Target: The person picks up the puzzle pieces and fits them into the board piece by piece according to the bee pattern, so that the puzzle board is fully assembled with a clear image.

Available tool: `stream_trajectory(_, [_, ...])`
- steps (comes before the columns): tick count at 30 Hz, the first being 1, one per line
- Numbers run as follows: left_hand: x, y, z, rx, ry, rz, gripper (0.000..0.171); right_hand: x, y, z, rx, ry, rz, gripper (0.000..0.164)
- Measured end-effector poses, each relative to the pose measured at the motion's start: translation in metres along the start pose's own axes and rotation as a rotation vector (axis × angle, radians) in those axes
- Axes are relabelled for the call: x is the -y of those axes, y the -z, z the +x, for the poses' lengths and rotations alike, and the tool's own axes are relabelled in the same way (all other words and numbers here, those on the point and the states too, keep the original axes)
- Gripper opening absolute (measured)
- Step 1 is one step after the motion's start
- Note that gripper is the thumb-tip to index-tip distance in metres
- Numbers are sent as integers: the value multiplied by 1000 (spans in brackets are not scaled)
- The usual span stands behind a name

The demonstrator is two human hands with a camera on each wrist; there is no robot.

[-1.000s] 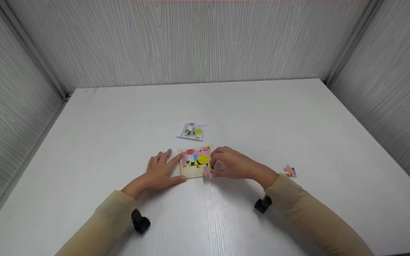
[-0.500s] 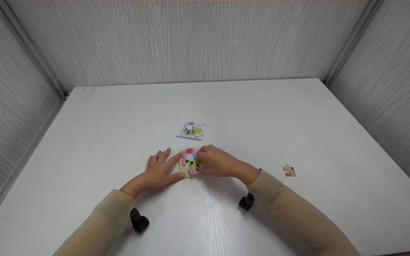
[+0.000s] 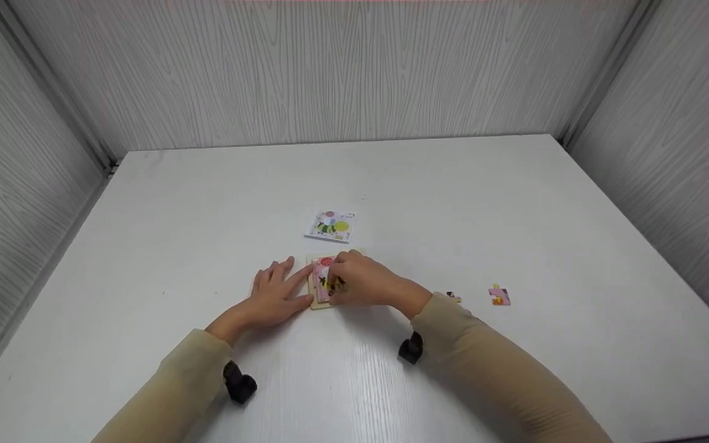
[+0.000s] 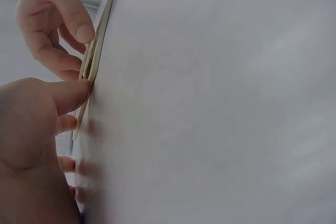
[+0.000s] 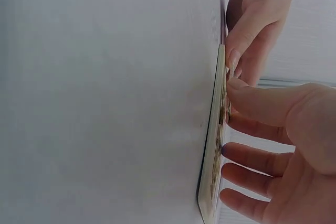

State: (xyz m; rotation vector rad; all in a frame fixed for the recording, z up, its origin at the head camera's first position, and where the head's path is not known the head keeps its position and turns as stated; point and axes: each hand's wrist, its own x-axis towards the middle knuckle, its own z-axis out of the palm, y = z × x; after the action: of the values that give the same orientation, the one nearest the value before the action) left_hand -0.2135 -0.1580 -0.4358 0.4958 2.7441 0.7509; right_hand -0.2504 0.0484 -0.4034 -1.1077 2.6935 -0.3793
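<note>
My left hand [image 3: 273, 298] lies spread at the left side of a thin wooden puzzle board [image 3: 320, 306], thumb and index finger touching its rim. Over the board's middle, my right hand [image 3: 364, 280] pinches a pink jigsaw piece [image 3: 324, 296] between thumb and fingers, near the lower left part of the board. In the right wrist view the board [image 5: 210, 156] appears edge-on, the right thumb [image 5: 257, 98] close above it and the other fingers stretched along it. The right hand hides much of the bee picture.
A small card [image 3: 332, 226] with a printed bee picture lies behind the board. To the right are two loose jigsaw pieces: a pink one [image 3: 499, 296] and another [image 3: 453, 297] partly hidden by the right sleeve. All lies on a white table [image 3: 237, 197] with panel walls around it.
My right hand has moved left across the board, carrying the pink jigsaw piece from the lower right to the lower left. The left hand has stayed nearly still. A second loose piece has come into sight.
</note>
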Motion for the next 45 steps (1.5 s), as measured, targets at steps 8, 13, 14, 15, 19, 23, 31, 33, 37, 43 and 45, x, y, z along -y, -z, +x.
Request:
stream_trajectory(8, [1, 0, 0, -11, -4, 7, 60, 3, -1, 4, 0, -21, 5, 25])
stream_trajectory(13, [0, -1, 0, -6, 1, 4, 60, 3, -2, 4, -2, -27, -7, 24])
stream_trajectory(14, [0, -1, 0, -6, 2, 4, 60, 3, -3, 4, -5, -26, -11, 24])
stream_trajectory(15, [0, -1, 0, -6, 1, 5, 60, 3, -3, 5, -8, -25, -15, 24])
stream_trajectory(19, [-1, 0, -1, -12, -4, 8, 60, 4, -3, 5, -21, -11, -21, 24])
stream_trajectory(23, [-1, 0, -1, -12, -4, 7, 61, 5, -3, 6, -31, 0, -26, 25])
stream_trajectory(31, [-1, -1, 0, -10, -2, 9, 61, 6, -4, 5, -32, -33, -17, 30])
stream_trajectory(33, [-1, -1, 0, -8, -3, 10, 61, 6, -4, 4, -29, -34, -10, 32])
stream_trajectory(37, [-2, -2, 1, -5, -1, 12, 61, 4, -5, 2, -20, -18, 8, 31])
stream_trajectory(43, [-2, -2, 2, -9, -3, 19, 61, 3, -3, 0, -8, 4, 6, 29])
stream_trajectory(45, [-2, -3, 2, -11, -7, 19, 61, 2, -3, -1, -5, 17, -9, 29])
